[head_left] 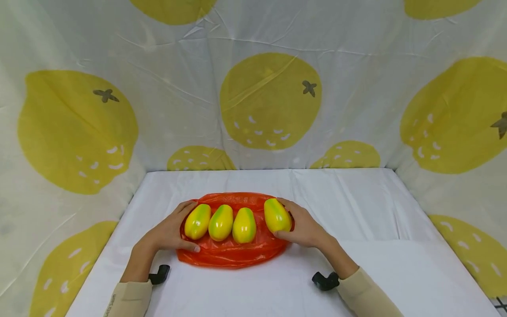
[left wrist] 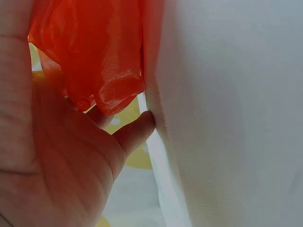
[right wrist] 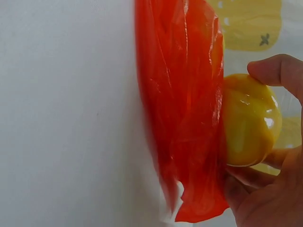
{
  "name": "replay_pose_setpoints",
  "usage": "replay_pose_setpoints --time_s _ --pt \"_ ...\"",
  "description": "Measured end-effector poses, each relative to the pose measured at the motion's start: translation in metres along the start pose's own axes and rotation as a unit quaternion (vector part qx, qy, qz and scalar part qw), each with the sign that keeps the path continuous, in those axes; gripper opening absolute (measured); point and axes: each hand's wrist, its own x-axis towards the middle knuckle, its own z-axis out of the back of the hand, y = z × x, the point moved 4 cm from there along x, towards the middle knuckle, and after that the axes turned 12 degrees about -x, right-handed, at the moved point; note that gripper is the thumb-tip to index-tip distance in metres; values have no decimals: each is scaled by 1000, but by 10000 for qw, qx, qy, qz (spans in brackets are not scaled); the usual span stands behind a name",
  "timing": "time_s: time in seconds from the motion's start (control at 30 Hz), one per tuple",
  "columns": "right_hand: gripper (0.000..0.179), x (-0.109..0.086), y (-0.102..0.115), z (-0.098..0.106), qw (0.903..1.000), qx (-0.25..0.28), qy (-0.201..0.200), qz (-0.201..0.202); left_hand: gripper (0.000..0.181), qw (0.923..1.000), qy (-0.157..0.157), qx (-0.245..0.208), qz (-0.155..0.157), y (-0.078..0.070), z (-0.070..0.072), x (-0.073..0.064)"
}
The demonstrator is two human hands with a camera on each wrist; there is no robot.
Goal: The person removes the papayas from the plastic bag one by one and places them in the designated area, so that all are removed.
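Note:
Three shiny yellow-green papayas (head_left: 221,223) lie in a row on a red plastic bag (head_left: 233,255). My right hand (head_left: 303,224) grips a fourth papaya (head_left: 276,215) over the bag's right end. In the right wrist view, thumb and fingers are around that papaya (right wrist: 251,120), next to the bag's wrinkled side (right wrist: 184,113). At the left end, my left hand (head_left: 172,226) rests against the bag beside the leftmost papaya (head_left: 197,222), thumb and fingers spread apart. The left wrist view has the bag (left wrist: 102,52) in front of the palm (left wrist: 61,156), with extended fingers by the white cloth.
A white cloth (head_left: 380,273) covers the table. Fabric walls (head_left: 178,88) printed with large yellow fruit enclose its back and sides. Each wrist carries a small black device, one near the left cuff (head_left: 160,274) and one near the right cuff (head_left: 325,281).

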Motion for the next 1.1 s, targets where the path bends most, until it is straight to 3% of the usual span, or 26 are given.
replay_pose_setpoints --time_s 0.27,0.73,1.1 --pt "94 -7 -13 11 9998 -75 -153 -42 132 10000 -28 -23 26 0 -1 0" --pt "87 -21 -31 37 9967 9 -797 118 133 10000 23 -73 10 -3 1 1" --pt "90 -32 -51 46 9958 -110 -907 -65 132 10000 -6 -78 26 -5 1 1"
